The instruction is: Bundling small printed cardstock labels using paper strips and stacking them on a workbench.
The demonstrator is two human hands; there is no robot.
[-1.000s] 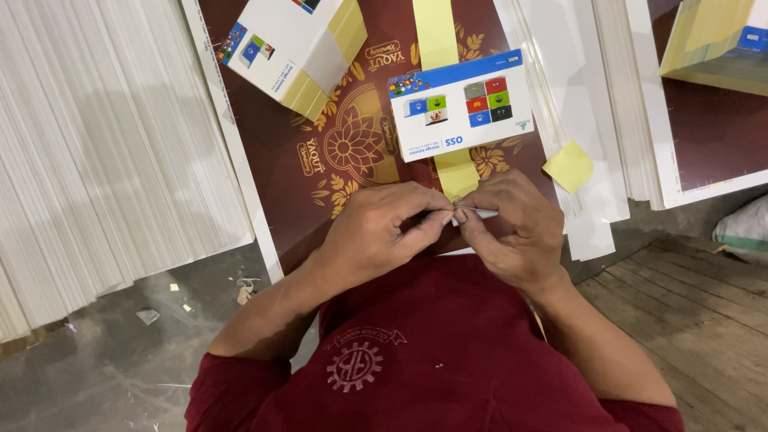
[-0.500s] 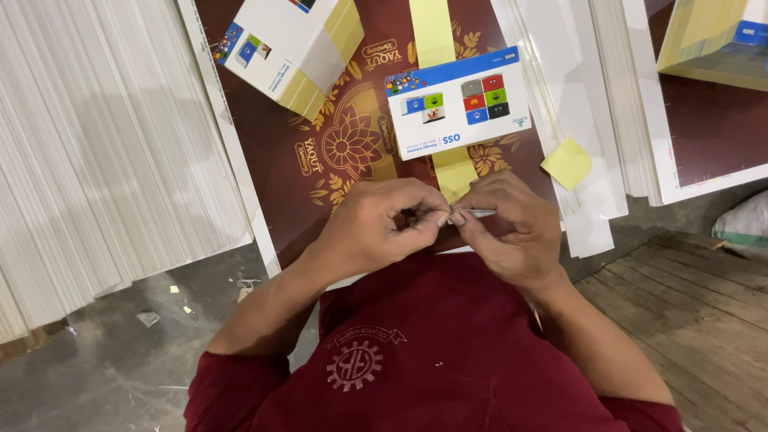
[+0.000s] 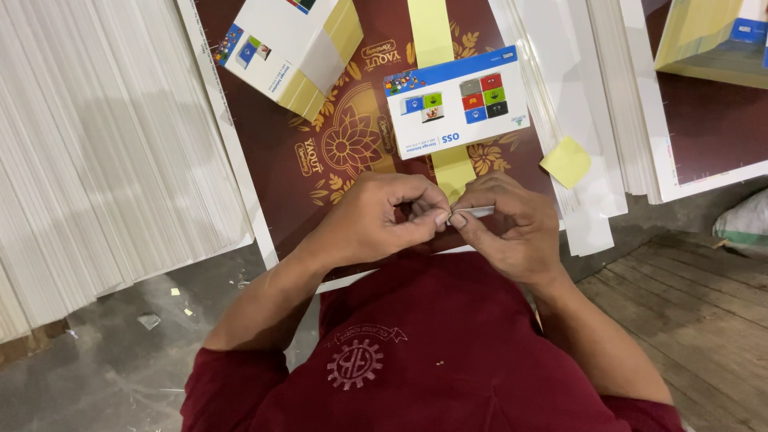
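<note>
My left hand [image 3: 384, 220] and my right hand [image 3: 508, 228] meet fingertip to fingertip over the near edge of a dark red printed sheet [image 3: 296, 144] with gold flower patterns. Both pinch a small thin white strip [image 3: 472, 212] that pokes out between the thumbs. Just beyond the hands lies a white printed card [image 3: 456, 104] with a blue band and small coloured squares, resting on a long pale yellow paper strip [image 3: 432, 32]. A small yellow paper square [image 3: 566, 162] lies to the right.
A folded bundle of white and yellow printed cards [image 3: 288, 48] sits at the upper left of the sheet. Big stacks of white sheets [image 3: 96, 144] fill the left. More sheet stacks [image 3: 608, 96] and a yellow bundle [image 3: 712, 40] are at right. Wooden floor [image 3: 696, 312] lower right.
My hands stay together over the sheet's near edge; the fingers have shifted slightly on the small white strip. Nothing else has moved.
</note>
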